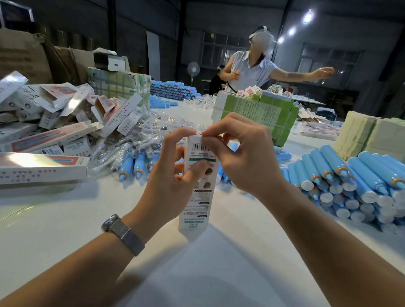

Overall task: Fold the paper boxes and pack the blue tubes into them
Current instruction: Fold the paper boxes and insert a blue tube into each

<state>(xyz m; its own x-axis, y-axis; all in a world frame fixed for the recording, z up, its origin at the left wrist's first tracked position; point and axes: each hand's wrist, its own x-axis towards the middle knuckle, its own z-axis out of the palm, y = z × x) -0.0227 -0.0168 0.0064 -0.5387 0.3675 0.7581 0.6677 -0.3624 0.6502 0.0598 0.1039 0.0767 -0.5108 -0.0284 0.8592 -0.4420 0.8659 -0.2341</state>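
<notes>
A long white paper box [195,202] with a barcode and printed text stands upright over the white table [40,236]. My left hand [172,175] grips its upper half from the left, thumb across the front. My right hand [241,154] pinches the flap at the top end. What is inside the box is hidden. Blue tubes [357,183] with white caps and orange rings lie stacked at the right, and a few more blue tubes [133,165] lie just left of my hands.
Finished and loose white boxes [38,122] are heaped at the left, with clear plastic packets [134,134] beside them. Green-wrapped bundles [257,114] and pale paper stacks [376,138] stand behind. A person [254,69] stands at the far side of the table, one arm stretched out.
</notes>
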